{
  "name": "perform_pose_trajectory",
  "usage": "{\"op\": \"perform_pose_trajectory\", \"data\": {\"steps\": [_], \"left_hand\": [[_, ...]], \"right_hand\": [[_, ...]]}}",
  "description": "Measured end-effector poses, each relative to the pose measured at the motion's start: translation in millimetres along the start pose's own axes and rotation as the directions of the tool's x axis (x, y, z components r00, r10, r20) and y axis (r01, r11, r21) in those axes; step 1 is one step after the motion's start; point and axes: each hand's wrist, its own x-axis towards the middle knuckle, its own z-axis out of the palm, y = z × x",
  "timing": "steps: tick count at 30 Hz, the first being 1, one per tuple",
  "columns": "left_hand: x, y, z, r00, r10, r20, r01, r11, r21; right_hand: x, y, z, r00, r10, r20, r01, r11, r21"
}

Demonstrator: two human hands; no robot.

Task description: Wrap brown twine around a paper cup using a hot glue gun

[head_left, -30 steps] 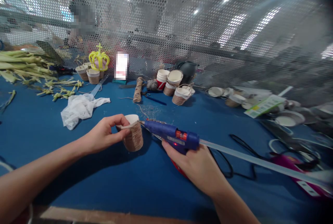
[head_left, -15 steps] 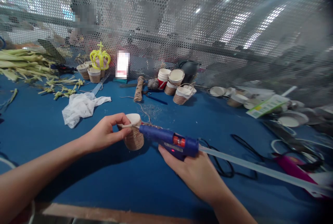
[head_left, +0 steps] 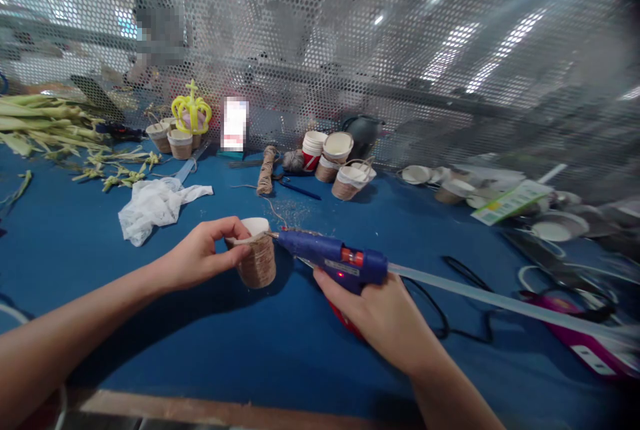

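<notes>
My left hand [head_left: 200, 258] pinches the rim of a small paper cup wrapped in brown twine [head_left: 256, 260], which stands on the blue table [head_left: 210, 350]. Thumb and fingers are closed on the cup's near side. My right hand [head_left: 380, 317] grips a blue hot glue gun [head_left: 335, 260] with a red handle. Its nozzle points left and touches the cup's upper right edge. A long clear glue stick [head_left: 490, 300] juts out of the gun's back toward the right.
A white crumpled cloth [head_left: 153, 205] lies at left, with green leaf strips [head_left: 55, 130] behind it. Twine spools [head_left: 265, 170] and more wrapped cups [head_left: 345, 180] stand by the perforated metal screen [head_left: 380, 50]. Black cable [head_left: 450, 323], a pink tool [head_left: 585, 343] and cup lids crowd the right.
The glue gun drew back slightly to the right and lifted, so its nozzle now meets the cup's rim edge. My left hand and the cup stayed put.
</notes>
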Motion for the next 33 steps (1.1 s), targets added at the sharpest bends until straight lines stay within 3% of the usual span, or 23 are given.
{"op": "perform_pose_trajectory", "data": {"steps": [8,13,17,20,22,28,33], "left_hand": [[0,2,0.2,1.0,-0.003,-0.009,0.003,1.0,0.016],[0,1,0.7,1.0,0.01,-0.006,-0.01,1.0,0.004],[0,3,-0.7,1.0,0.015,-0.024,-0.014,1.0,0.023],[0,4,-2.6,0.999,0.012,-0.047,-0.01,0.999,0.035],[1,5,-3.8,0.998,0.011,-0.062,-0.009,0.999,0.031],[1,3,-6.5,0.997,0.011,-0.071,-0.009,0.999,0.033],[1,3,-6.9,0.997,0.014,-0.081,-0.013,1.0,0.012]], "right_hand": [[2,10,1,0.999,-0.015,-0.038,0.015,1.0,-0.007],[7,8,-3,0.981,0.172,0.094,-0.186,0.968,0.168],[16,16,-8,0.95,0.247,0.192,-0.308,0.845,0.436],[28,32,-10,0.917,0.378,0.132,-0.382,0.728,0.569],[38,45,-9,0.888,0.454,0.066,-0.418,0.741,0.526],[68,83,3,0.832,0.554,0.03,-0.53,0.778,0.338],[81,96,11,0.83,0.557,-0.026,-0.552,0.827,0.104]]}}
